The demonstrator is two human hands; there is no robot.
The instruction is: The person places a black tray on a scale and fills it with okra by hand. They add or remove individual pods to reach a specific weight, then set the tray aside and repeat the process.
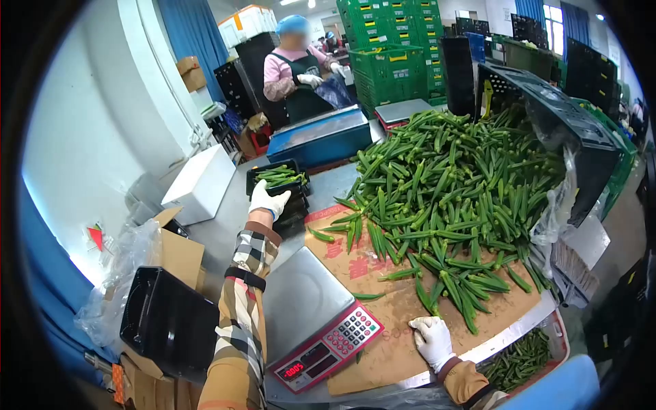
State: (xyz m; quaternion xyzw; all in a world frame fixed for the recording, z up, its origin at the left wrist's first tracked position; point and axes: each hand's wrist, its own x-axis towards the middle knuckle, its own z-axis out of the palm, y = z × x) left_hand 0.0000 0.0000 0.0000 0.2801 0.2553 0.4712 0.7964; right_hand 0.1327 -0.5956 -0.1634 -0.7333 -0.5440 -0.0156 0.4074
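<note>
My left hand [270, 199], in a white glove, reaches forward and grips the near edge of a black tray of okra [279, 175]. That tray sits on other black trays [294, 208]. My right hand [432, 342], also gloved, rests with curled fingers on the cardboard sheet [383, 335] near the table's front edge; nothing shows in it. Ahead of it spreads a large heap of okra [451, 184]. Between my arms stands a digital scale [301, 297], its metal plate bare and its red display lit.
A tipped black crate [553, 109] borders the heap at right. On the left are a white foam box [199, 184] and a stack of black trays [167, 321]. Across the table a co-worker [297, 72] stands behind a blue machine [319, 137]. Below right, a bin holds okra [519, 359].
</note>
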